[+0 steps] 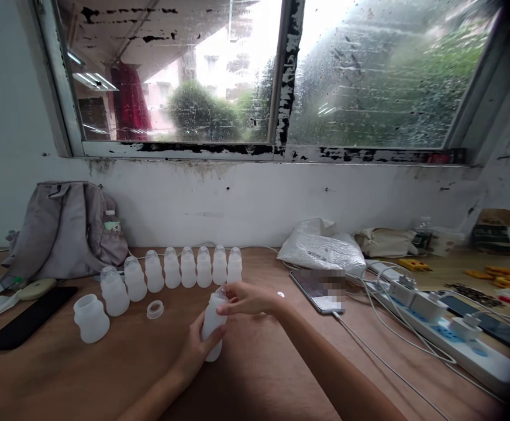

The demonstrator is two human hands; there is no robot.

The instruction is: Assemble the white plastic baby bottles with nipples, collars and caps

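Observation:
My left hand (197, 346) is closed around the body of a frosted white baby bottle (213, 318), held slightly tilted just above the table or resting on it; I cannot tell which. Up at the bottle's clear top, my right hand (250, 299) has its fingers and thumb closed on the cap end. An open-necked bottle (92, 323) without a top stands to the left. Between it and my hands lies a translucent collar ring (155, 310). Behind these, a curved row of several similar bottles (171, 270) stands upright with clear domed tops.
A grey backpack (68, 228) leans on the wall at left, near a black flat object (29, 318). On the right are a charging phone (314, 286), a plastic bag (323, 245), and a power strip (465, 342) with trailing white cables. A small white piece (281, 294) lies beside my right wrist.

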